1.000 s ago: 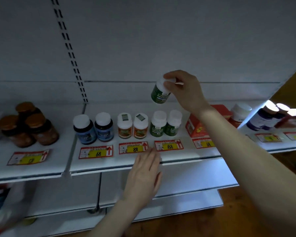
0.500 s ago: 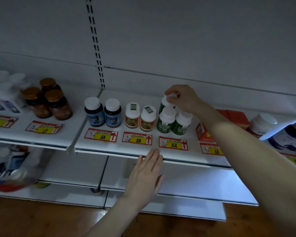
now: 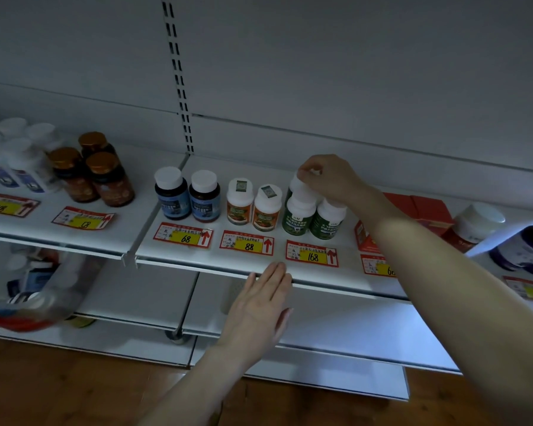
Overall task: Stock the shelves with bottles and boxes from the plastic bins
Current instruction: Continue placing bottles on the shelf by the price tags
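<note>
My right hand (image 3: 330, 178) pinches the white cap of a green-labelled bottle (image 3: 293, 183) that stands on the white shelf (image 3: 197, 256) behind two matching green bottles (image 3: 299, 215) in the front row. Most of the held bottle is hidden by those two. My left hand (image 3: 260, 305) hovers flat with straight fingers just below the shelf's front edge, holding nothing.
Left of the green bottles stand two orange-labelled bottles (image 3: 239, 201), two blue-labelled bottles (image 3: 170, 192) and brown jars (image 3: 105, 178). Red boxes (image 3: 425, 210) and more jars (image 3: 474, 222) sit to the right. A clear plastic bin (image 3: 28, 290) shows blurred at lower left. Red and yellow price tags (image 3: 311, 253) line the shelf.
My right hand has lowered the green bottle from the air onto the shelf behind the two front ones. The view shifted rightward and down. My left hand stayed by the shelf edge.
</note>
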`<state>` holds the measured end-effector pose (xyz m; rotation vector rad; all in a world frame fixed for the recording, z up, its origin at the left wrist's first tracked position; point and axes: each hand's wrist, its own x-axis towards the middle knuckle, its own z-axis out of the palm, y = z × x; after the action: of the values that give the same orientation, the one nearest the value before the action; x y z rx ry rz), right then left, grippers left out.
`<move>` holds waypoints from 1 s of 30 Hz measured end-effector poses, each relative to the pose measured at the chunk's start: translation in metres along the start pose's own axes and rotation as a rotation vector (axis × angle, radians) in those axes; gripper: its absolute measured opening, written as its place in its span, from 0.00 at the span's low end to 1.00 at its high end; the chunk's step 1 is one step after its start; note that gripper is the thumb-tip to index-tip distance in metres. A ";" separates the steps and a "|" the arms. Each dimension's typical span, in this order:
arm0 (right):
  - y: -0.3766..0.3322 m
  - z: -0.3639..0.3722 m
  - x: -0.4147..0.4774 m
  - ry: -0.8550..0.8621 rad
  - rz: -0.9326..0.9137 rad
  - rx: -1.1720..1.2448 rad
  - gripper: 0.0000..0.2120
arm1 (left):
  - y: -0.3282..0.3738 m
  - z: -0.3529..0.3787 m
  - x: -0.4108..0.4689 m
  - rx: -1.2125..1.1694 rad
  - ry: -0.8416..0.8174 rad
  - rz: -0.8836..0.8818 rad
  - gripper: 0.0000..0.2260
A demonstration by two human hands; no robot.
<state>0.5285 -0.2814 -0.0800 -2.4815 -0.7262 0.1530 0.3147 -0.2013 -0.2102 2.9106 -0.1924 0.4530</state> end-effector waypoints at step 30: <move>-0.449 0.304 -0.019 -0.110 -0.786 0.142 0.10 | -0.272 -0.167 -0.297 0.195 0.141 -0.645 0.20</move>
<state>0.2265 0.1691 -0.0984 -1.8982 -1.6056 0.0420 0.0288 0.1269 -0.1915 2.8753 0.8237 0.5728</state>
